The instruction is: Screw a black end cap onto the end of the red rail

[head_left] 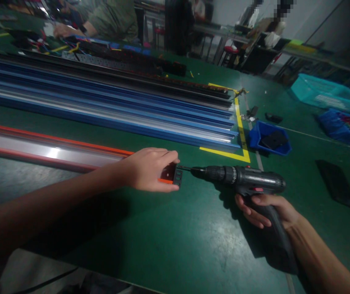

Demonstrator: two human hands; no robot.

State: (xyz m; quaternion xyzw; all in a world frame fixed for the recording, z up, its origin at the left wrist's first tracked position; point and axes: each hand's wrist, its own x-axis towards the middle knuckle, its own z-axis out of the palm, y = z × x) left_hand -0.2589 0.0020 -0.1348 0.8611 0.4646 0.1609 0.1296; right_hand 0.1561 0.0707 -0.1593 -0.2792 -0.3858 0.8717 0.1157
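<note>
Orange-edged rail (52, 152), lying between blue profiles (116, 110) and the worktop's (169, 232) near edge: my left hand (149, 169) clasps its black-capped end; my right hand (285, 212) grips a power drill (262, 180), bit at the cap (178, 176).

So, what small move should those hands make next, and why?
I'd suggest the right hand ease the drill gently forward, keeping it lined up. The bit points at the black end piece and appears to reach it, and the left hand grips the orange-edged bar just behind, which should steady it. Whether the bit is seated is too small to tell.
</note>
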